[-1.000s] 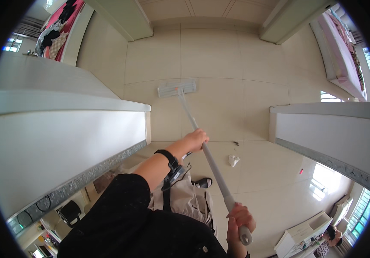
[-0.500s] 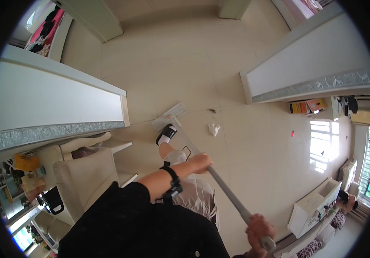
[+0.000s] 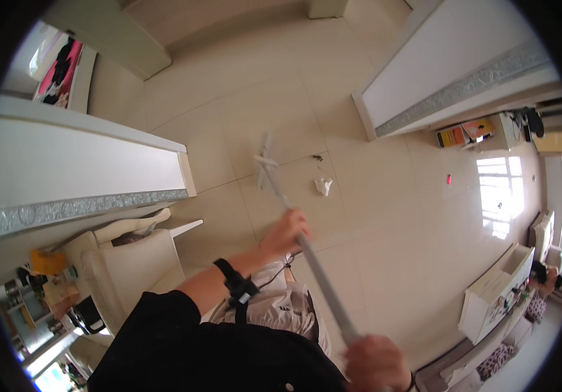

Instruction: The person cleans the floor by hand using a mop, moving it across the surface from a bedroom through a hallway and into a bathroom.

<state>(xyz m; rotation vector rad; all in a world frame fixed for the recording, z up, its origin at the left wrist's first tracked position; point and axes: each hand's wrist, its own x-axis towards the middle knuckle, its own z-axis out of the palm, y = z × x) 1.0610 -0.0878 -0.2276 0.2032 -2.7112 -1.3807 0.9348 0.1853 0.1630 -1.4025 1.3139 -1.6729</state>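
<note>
A flat mop (image 3: pixel 323 281) with a long grey handle slants from the lower right up to the tiled floor. My left hand (image 3: pixel 286 232) is closed around the handle partway down, with a black strap and small device on that wrist. Near the handle's top end, my right hand (image 3: pixel 377 364) is wrapped round it, slightly blurred. The narrow mop head (image 3: pixel 265 160) stands edge-on to my view and is smeared by motion. To its right on the floor lie a crumpled white scrap (image 3: pixel 323 186) and a small dark clump of debris (image 3: pixel 317 157).
A cream chair (image 3: pixel 134 261) stands to my left beside a white partition (image 3: pixel 85 160). Another white partition (image 3: pixel 451 72) rises at the far right. A small red object (image 3: pixel 449 179) lies on the floor at right, and a white low table (image 3: pixel 496 294) stands nearer.
The mop head has turned from lying broadside to nearly edge-on. My left hand has moved left and farther away; my right hand has come nearer and left. My foot is no longer visible.
</note>
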